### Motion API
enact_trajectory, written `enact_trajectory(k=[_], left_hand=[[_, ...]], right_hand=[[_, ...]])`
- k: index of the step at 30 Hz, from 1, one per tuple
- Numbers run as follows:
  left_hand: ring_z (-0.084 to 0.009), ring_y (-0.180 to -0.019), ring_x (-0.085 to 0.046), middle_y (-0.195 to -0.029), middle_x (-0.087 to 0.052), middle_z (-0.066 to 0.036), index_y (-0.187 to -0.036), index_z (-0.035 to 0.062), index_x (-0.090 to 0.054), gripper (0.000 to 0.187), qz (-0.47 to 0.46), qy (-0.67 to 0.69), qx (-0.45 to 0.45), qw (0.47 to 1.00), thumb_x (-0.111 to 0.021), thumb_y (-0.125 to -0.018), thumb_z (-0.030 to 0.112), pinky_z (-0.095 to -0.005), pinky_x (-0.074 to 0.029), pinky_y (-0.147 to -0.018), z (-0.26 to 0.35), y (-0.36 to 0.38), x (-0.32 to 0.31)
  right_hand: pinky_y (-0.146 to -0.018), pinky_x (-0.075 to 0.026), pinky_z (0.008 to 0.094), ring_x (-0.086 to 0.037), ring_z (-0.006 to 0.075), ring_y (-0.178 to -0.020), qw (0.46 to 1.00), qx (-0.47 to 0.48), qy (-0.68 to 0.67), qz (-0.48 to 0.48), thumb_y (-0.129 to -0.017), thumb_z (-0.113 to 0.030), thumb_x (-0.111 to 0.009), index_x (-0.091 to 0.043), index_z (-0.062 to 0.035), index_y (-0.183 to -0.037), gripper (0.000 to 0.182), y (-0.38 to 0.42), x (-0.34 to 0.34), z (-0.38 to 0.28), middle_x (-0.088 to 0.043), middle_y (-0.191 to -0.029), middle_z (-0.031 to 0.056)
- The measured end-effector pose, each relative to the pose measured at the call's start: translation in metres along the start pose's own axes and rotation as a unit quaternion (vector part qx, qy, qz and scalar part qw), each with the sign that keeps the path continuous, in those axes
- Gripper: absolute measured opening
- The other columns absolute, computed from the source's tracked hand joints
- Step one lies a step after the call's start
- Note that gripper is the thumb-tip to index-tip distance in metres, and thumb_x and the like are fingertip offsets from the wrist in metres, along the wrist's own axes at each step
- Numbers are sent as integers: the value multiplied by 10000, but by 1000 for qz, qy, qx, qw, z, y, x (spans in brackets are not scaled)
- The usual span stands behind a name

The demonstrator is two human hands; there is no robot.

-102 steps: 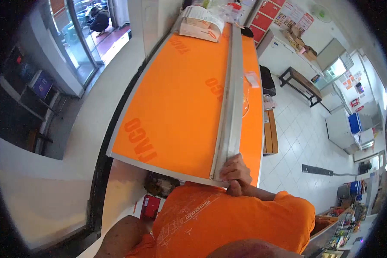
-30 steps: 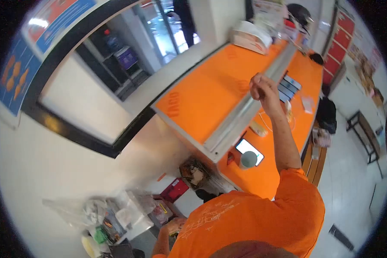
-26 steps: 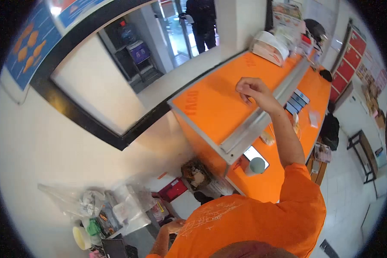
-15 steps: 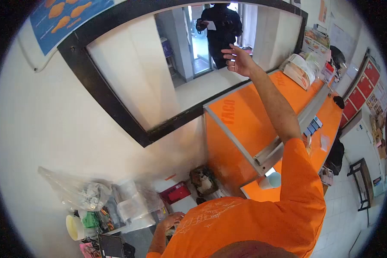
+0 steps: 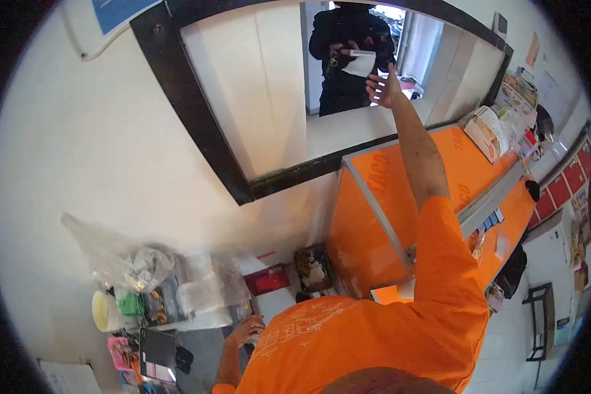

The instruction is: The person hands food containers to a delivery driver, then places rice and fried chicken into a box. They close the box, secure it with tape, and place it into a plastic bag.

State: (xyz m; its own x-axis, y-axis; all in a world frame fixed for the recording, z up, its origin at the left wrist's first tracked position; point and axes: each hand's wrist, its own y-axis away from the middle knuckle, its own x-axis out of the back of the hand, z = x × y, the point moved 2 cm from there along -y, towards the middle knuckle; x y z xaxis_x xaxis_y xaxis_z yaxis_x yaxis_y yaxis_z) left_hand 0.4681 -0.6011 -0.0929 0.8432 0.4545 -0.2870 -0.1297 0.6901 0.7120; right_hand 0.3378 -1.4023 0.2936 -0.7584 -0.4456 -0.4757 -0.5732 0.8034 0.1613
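Observation:
My right hand (image 5: 385, 89) is stretched up at the service window (image 5: 322, 164), with its fingers apart and nothing in them. Beyond the opening stands a person in dark clothes (image 5: 345, 92), holding a white sheet (image 5: 360, 64) close to my fingertips; I see a gap rather than a clear touch. Low on the left, my left hand (image 5: 246, 329) rests by the edge of the grey tabletop (image 5: 207, 345), beside my orange shirt. Its fingers look loosely spread, partly blurred, with no held thing visible.
An orange counter (image 5: 374, 217) with a metal rail runs along my right. A napkin holder (image 5: 487, 134) stands at its far end. Plastic bags (image 5: 207, 289), a red box (image 5: 267, 279), a dark tablet-like device (image 5: 157, 348) and a yellowish tub (image 5: 105, 311) crowd the left side.
The person beyond the window has come nearer, the white sheet now close to my right hand. My view has shifted, and my right hand stays raised and open.

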Motion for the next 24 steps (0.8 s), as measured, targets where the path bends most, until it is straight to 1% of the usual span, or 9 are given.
enact_trajectory(k=[5, 8, 12, 16, 17, 19, 20, 22, 24], left_hand=[[-149, -1000, -616, -1065, -656, -37, -1297, 115, -524, 392, 49, 26, 0, 998, -508, -974, 337, -342, -481, -864, -43, 36, -39], [-141, -995, -614, -1028, -657, -13, -1296, 148, -537, 423, 76, 71, -7, 995, -527, -951, 392, -353, -455, -878, -92, 51, -66], [-143, -1015, -608, -1068, -664, -37, -1249, 106, -597, 467, 153, 95, -32, 983, -577, -915, 431, -318, -454, -874, -134, 94, -102], [-331, -1107, -586, -1241, -605, -186, -1247, 21, -581, 413, 354, -281, -162, 877, -587, -931, 287, -411, -440, -974, -45, 173, -137], [-359, -1070, -578, -1197, -609, -189, -1204, 33, -600, 378, 436, -342, -378, 742, -623, -899, 255, -424, -439, -960, -10, 205, -156], [-336, -1016, -566, -1129, -618, -138, -1123, 59, -618, 357, 488, -342, -466, 655, -694, -835, 256, -430, -442, -863, 60, 289, -212], [-321, -992, -568, -1118, -614, -132, -1160, 74, -593, 450, 481, -350, -603, 531, -734, -792, 291, -432, -438, -834, 77, 315, -232], [-344, -1085, -553, -1188, -610, -153, -1197, 63, -602, 587, 432, -307, -682, 504, -792, -735, 371, -443, -422, -900, 95, 354, -278], [-351, -1110, -553, -1214, -610, -155, -1215, 56, -590, 608, 405, -274, -701, 519, -795, -737, 370, -448, -422, -903, 71, 371, -302]], right_hand=[[-542, -420, 275, -518, 150, -664, 996, 20, 76, 48, -785, -635, -655, -576, -88, -996, 592, 11, -12, 0, -525, -899, 47], [-468, -382, 299, -450, 148, -561, 986, 122, 49, 102, -862, -422, -651, -507, -107, -900, 349, 25, -8, 7, -452, -788, 24], [-564, -389, 332, -466, 174, -672, 913, 297, 252, 125, -858, -342, -649, -521, -99, -935, 286, 85, -11, -13, -456, -794, 35], [-765, -409, 363, -516, 217, -885, 663, 526, 533, -6, -841, -260, -673, -569, -65, -1068, 318, 207, -68, -39, -542, -969, 84], [-816, -414, 371, -529, 228, -938, 572, 562, 594, -66, -836, -240, -679, -580, -56, -1102, 337, 249, -92, -36, -563, -1012, 96], [-917, -424, 386, -554, 249, -1045, 399, 583, 655, -267, -828, -199, -690, -604, -39, -1168, 386, 344, -139, -15, -606, -1100, 120], [-967, -429, 394, -566, 260, -1098, 329, 551, 658, -395, -824, -178, -696, -616, -31, -1201, 413, 400, -159, 7, -628, -1143, 133], [-882, -455, 383, -624, 277, -938, 269, 360, 614, -649, -697, -60, -714, -644, -41, -961, 274, 524, -209, 76, -666, -964, 111], [-815, -465, 354, -652, 270, -816, 187, 221, 625, -725, -671, -43, -712, -649, -59, -903, 241, 623, -245, 126, -677, -870, 92]])
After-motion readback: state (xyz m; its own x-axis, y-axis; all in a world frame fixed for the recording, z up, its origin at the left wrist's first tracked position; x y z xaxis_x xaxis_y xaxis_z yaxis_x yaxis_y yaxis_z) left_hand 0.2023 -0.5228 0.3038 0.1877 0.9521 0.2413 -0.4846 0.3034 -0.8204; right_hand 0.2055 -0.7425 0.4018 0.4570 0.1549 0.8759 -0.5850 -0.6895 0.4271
